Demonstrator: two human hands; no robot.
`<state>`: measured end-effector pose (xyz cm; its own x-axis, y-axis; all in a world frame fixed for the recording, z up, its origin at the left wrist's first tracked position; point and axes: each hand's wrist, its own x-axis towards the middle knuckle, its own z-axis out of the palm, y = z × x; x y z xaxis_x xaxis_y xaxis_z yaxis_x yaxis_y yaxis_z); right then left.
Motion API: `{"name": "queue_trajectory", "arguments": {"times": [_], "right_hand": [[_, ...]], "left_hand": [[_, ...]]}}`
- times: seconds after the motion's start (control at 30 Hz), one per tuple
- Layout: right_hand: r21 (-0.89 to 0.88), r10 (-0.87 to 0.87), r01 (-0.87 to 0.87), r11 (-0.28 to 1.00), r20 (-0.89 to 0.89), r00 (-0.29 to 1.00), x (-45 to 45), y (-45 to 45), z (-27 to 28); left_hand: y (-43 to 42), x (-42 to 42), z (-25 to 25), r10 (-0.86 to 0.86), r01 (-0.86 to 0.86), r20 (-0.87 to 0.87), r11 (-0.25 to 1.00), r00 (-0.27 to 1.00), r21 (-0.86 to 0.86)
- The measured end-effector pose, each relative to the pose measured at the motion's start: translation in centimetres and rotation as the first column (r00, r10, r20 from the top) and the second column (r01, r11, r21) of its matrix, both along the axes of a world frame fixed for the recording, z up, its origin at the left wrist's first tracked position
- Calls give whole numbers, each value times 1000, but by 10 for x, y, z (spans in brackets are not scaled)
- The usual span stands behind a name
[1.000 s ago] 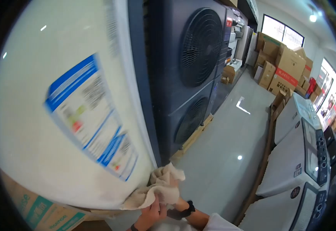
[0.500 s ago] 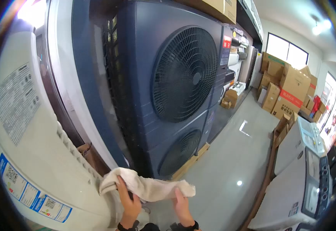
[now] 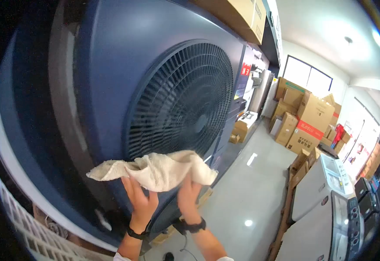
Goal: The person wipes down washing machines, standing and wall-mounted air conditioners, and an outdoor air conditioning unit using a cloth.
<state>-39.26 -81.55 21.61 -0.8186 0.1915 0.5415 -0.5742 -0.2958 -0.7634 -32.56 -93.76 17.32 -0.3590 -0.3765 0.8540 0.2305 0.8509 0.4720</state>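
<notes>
A cream cloth (image 3: pixel 161 172) is stretched between both hands, crumpled along its length with a loose end off to the left. My left hand (image 3: pixel 140 201) grips it from below, the fingertips hidden behind the fabric. My right hand (image 3: pixel 189 198) has hold of it near the right end. Just beyond the cloth stands a large dark blue outdoor unit (image 3: pixel 111 87) with a round black fan grille (image 3: pixel 185 102). The cloth overlaps the grille's lower edge in view; whether it touches the unit I cannot tell. Dark bands circle both wrists.
A cardboard box (image 3: pixel 235 15) sits on top of the unit. Stacked cartons (image 3: pixel 314 111) fill the far end. White washing machines (image 3: pixel 312 230) line the right side of the shiny floor (image 3: pixel 235 209). At lower left is a white slatted grille (image 3: pixel 37 222).
Both hands have lifted the cloth up toward the fan grille. The view has moved closer to the dark unit, and the white labelled appliance on the left has mostly left the frame.
</notes>
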Motion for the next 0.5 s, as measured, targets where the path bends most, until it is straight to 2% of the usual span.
{"name": "queue_trajectory", "arguments": {"times": [0.07,0.13,0.17,0.2,0.23,0.27,0.3,0.33,0.4,0.43,0.47,0.5], "right_hand": [[65,-88,92,994,-61,994,-40,-21,-3],[136,-122,152,979,-208,970,-58,-25,-30],[177,-102,136,975,-190,976,-61,-20,-56],[218,-82,120,969,-175,981,-70,-14,-73],[118,-3,10,993,-53,999,-71,-3,-64],[6,90,-91,996,59,994,-71,14,-56],[65,43,-50,997,95,995,-85,29,-60],[11,98,-101,995,168,981,-97,44,-54],[-112,138,-109,988,303,943,-144,72,-70],[-91,101,-79,993,275,956,-171,87,-71],[-196,136,-83,977,273,952,-198,98,-69],[-296,169,-87,951,264,950,-226,110,-62]], "left_hand": [[11,-27,11,37,-37,42,999,998,-2],[18,-36,-18,21,-23,107,1000,994,12],[19,-38,-38,22,-18,77,999,997,-48],[27,-42,-53,-66,66,-17,998,998,5],[33,-49,-63,-92,92,-25,995,995,-27],[50,-53,-59,-102,102,22,994,994,33],[54,-62,-68,-188,188,37,982,981,19],[60,-72,-78,-267,267,55,964,962,11],[72,-111,-100,-268,270,45,960,962,-74],[83,-130,-97,-270,274,72,960,960,-55],[94,-149,-94,-272,277,98,960,957,-37],[117,-169,-67,-282,279,153,959,947,43]]}}
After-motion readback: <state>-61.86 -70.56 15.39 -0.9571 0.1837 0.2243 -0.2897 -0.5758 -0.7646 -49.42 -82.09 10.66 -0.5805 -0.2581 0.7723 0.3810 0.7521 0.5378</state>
